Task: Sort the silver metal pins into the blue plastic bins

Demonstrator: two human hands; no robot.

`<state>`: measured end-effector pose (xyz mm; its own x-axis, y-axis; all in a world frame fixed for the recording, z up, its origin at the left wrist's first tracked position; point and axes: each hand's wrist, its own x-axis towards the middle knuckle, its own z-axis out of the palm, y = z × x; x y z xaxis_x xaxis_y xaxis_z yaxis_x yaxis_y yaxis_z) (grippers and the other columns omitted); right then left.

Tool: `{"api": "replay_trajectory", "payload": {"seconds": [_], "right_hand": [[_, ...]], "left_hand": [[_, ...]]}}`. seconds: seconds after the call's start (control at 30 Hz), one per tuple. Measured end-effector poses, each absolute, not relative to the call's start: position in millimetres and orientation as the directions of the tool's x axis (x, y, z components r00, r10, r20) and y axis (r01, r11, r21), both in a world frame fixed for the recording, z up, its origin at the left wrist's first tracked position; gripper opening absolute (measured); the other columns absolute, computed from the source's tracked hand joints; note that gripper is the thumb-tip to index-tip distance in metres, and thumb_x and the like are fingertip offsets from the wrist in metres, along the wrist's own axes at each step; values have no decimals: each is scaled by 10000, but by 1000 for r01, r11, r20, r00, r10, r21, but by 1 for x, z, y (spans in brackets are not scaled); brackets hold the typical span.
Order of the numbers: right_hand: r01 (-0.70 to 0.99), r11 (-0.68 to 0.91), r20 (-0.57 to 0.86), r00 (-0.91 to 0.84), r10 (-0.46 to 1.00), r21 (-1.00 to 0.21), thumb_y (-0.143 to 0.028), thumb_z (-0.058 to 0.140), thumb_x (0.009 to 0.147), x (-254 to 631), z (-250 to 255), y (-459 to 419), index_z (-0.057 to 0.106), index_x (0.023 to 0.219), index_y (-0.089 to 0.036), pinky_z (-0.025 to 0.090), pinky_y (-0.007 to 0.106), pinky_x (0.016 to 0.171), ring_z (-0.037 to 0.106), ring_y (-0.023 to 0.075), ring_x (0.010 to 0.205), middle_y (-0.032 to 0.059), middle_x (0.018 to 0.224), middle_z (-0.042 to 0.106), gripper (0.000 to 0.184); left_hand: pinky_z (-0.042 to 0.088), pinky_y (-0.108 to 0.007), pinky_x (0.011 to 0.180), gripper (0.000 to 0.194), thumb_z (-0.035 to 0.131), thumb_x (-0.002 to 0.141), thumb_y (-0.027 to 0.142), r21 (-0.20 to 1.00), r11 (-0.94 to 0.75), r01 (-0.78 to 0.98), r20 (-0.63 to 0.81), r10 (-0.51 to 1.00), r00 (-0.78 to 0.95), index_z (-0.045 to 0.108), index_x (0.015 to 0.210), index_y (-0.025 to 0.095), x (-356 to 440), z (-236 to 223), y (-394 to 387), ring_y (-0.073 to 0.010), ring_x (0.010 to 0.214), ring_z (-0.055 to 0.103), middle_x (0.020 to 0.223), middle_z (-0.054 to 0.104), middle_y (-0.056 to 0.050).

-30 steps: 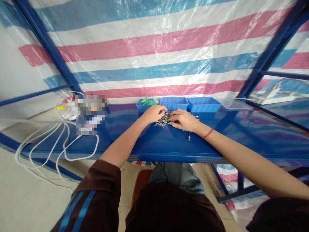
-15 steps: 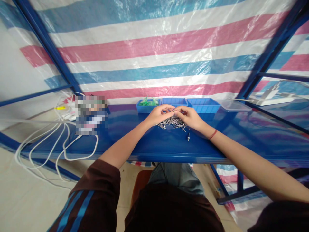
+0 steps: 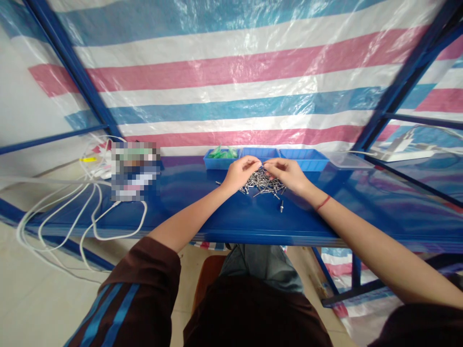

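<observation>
From the head camera, two bare hands meet over a blue surface [image 3: 173, 193]. The left hand [image 3: 242, 171] and right hand [image 3: 287, 173] face each other just above a pile of thin metal pieces [image 3: 264, 185], fingertips nearly touching. The fingers of both are curled, thumbs near forefingers, a careful pinch that probably suits such small parts; whether they grip a piece, I cannot tell.

The pile lies directly under the hands, seemingly so that pieces are within easy reach. One loose metal piece [image 3: 281, 206] sits apart, nearer the person. Behind the pile, three blue bins stand in a row, perhaps set back to leave working room in front: a left bin [image 3: 211, 164] holding green items, a middle bin [image 3: 253, 153] partly hidden by the hands, and a right bin [image 3: 307, 160].
</observation>
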<state>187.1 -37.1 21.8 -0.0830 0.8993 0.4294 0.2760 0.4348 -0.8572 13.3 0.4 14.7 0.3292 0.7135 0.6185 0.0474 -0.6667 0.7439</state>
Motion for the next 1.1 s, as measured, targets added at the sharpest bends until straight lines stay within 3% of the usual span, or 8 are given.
{"api": "replay_trajectory", "payload": {"seconds": [0.13,0.27,0.37,0.47,0.6,0.73,0.9,1.1], "right_hand": [[298,401,393,-88,915,-866,-589,675,703,188,20,-37,659,777,-163,449,263,490,519,105,491,22,615,636,432],[353,510,542,-8,840,-785,-491,715,679,190,22,-32,646,825,-170,494,297,581,603,152,625,47,723,680,360],[562,572,682,-19,731,-597,-400,648,755,194,31,-17,658,805,-174,506,336,671,628,180,703,67,790,698,232],[728,517,746,-11,666,-451,-296,584,805,199,43,8,675,836,-172,511,358,710,645,202,728,83,833,710,157],[861,420,676,-128,725,-287,-299,566,839,201,45,34,697,899,-153,502,405,831,670,267,889,135,967,723,205],[894,428,538,-299,788,-131,-344,514,895,196,28,38,685,1054,-151,481,391,904,660,271,995,137,1081,708,303],[884,443,489,-324,810,-148,-134,455,887,195,17,37,672,1110,-145,467,352,944,649,250,1057,115,1140,693,311],[849,503,486,-375,789,-161,-106,451,871,201,21,33,691,1092,-144,470,357,957,651,249,1059,96,1136,697,328]], "left_hand": [[519,-281,844,107,605,837,213,744,-666,43,620,713,327,635,919,151,14,11,-1,-134,879,666,939,712,-57],[525,-286,827,113,588,837,177,714,-679,173,589,715,377,640,936,156,12,9,4,-147,886,674,935,720,-56],[520,-294,830,181,553,850,156,588,-731,347,638,682,358,640,1008,169,3,15,15,-156,904,667,975,715,-57],[479,-343,927,225,517,849,122,393,-731,557,718,623,311,650,1024,166,-15,23,30,-184,965,637,1034,694,-71],[425,-396,993,215,521,848,147,256,-611,749,686,661,305,679,988,190,-38,23,46,-226,1059,581,1047,666,-72],[414,-422,989,178,556,857,237,216,-540,813,637,710,302,685,976,208,-45,15,53,-247,1082,544,1073,642,-75],[408,-414,987,200,545,872,244,204,-552,809,615,715,332,688,1006,205,-45,13,57,-246,1058,541,1083,624,-83],[408,-398,988,220,510,887,217,181,-581,794,606,701,375,686,1019,197,-47,14,59,-236,1029,551,1070,625,-85]]}}
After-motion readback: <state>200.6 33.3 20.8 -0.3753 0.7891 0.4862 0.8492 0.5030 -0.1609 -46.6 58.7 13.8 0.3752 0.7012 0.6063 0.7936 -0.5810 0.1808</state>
